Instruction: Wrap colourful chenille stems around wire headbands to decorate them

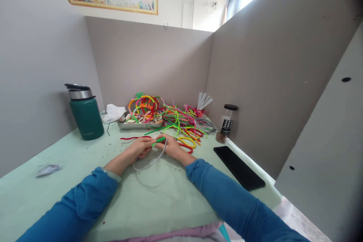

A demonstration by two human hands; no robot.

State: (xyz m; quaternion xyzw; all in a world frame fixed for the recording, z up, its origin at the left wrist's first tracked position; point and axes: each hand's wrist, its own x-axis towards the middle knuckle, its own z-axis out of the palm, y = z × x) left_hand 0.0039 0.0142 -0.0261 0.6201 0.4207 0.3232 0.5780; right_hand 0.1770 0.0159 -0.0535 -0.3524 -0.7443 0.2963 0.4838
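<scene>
Over the middle of the table my left hand (pixel 141 146) and my right hand (pixel 171 147) are close together, fingers pinched. Between them is a short piece of bright green pipe cleaner (pixel 160 140), gripped by the fingers of both. A thin pale grey hoop (pixel 153 165), like a bare headband, curves down below the hands. One of its ends rises to the right fingers; the other goes under the left hand. Just behind the hands, a red pipe cleaner (pixel 127 138) lies on the table. Scissors with yellow and red handles (pixel 187 143) are beside my right hand.
Behind stand a metal tray (pixel 141 125) with finished colourful headbands and a heap of pipe cleaners (pixel 181 117). Grey hoops (pixel 205 124) lie coiled nearby. A green bottle (pixel 86 117) is left; a lidded jar (pixel 226 124) and black phone (pixel 239 167) are right. Partitions enclose the table.
</scene>
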